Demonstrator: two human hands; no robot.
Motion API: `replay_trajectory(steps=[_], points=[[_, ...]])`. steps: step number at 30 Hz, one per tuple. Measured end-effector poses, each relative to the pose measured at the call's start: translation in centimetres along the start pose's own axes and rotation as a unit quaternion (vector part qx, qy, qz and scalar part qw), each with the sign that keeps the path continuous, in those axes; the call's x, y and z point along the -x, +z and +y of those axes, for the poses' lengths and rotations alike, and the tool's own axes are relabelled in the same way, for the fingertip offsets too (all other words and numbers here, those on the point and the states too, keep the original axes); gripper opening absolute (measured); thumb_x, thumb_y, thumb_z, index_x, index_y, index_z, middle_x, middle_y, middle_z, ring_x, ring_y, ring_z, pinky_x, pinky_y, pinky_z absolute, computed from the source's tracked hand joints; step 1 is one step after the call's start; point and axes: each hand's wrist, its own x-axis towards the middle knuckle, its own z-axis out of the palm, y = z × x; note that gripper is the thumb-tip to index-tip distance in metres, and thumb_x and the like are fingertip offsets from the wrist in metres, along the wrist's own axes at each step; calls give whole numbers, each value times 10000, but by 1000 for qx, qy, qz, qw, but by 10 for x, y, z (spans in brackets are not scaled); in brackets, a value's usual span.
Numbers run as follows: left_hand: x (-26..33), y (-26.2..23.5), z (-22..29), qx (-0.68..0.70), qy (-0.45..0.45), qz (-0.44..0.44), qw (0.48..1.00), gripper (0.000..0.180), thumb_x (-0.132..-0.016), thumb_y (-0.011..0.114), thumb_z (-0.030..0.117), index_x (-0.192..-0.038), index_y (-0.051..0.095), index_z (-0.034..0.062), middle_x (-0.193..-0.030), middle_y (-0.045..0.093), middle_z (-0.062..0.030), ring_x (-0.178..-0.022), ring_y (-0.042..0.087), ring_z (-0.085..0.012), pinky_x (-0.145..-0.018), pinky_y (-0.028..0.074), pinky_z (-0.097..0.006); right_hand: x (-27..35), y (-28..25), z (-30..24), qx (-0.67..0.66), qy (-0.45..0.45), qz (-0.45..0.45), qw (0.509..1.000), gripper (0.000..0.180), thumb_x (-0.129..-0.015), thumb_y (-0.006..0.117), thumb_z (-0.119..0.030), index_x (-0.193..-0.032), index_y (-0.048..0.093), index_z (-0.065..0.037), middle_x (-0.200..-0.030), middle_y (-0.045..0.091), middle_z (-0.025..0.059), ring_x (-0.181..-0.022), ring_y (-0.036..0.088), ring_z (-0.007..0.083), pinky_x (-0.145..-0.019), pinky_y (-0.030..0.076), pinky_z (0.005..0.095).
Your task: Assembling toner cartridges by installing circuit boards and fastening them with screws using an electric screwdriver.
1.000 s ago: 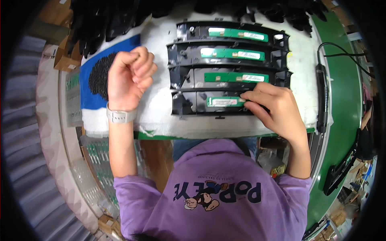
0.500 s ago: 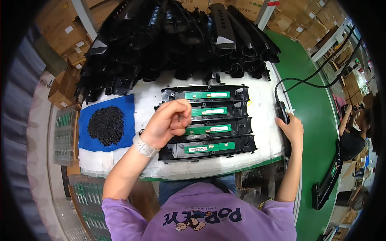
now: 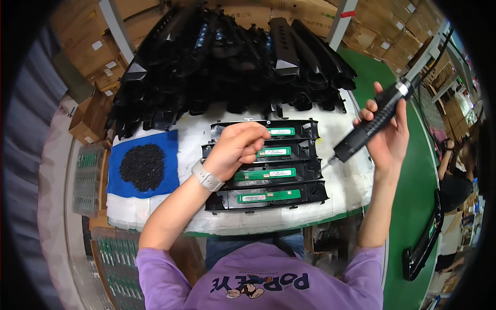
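Note:
My right hand grips a black electric screwdriver, raised at a slant with its thin bit pointing down-left beside the housings. Several long black plastic housings lie in stacked rows on the white-covered bench, each bearing a narrow green circuit board. Over the left part of the upper rows hovers my left hand, its fingers closed in a pinch near the farthest board. Whatever the fingertips hold is too small to make out.
A heap of small black screws rests on a blue cloth at the left. Black plastic parts are piled across the back. On the right, a green table carries another black housing; a person sits beyond it.
My right hand has taken the screwdriver up from the bench's right edge and swung it left toward the housings. My left hand has moved right, toward the farthest board.

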Motion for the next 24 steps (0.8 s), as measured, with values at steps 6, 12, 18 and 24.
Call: replay_trajectory(steps=[6, 12, 18, 24], points=[[-3, -1, -11, 23, 19, -58, 998, 178, -913, 513, 103, -941, 606, -47, -673, 556, -23, -435, 281, -2, -390, 219, -154, -47, 58, 41, -15, -55, -174, 983, 460, -950, 428, -383, -1242, 463, -29, -679, 479, 22, -523, 452, 129, -576, 425, 313], [5, -8, -13, -89, 79, -36, 992, 167, -868, 595, 86, -968, 655, -32, -783, 653, -91, -507, 434, -39, -437, 288, -171, -58, 65, 59, -45, -110, -251, 961, 458, -941, 395, -421, -1193, 490, -50, -646, 447, -3, -479, 413, 115, -598, 407, 313], [3, -13, -13, -103, 100, -22, 989, 159, -836, 641, 86, -949, 679, -20, -804, 679, -88, -552, 492, -19, -448, 322, -161, -55, 65, 55, -32, -75, -233, 969, 399, -862, 574, -343, -1075, 437, -35, -634, 437, -12, -491, 417, 99, -614, 376, 293], [3, -8, -16, -133, 125, -10, 983, 160, -791, 701, 71, -931, 695, -6, -742, 665, -24, -567, 472, -1, -520, 390, -155, -55, 63, 63, 0, -58, -267, 962, 362, -873, 547, -326, -1072, 448, -41, -631, 439, -7, -491, 423, 103, -614, 378, 296]])
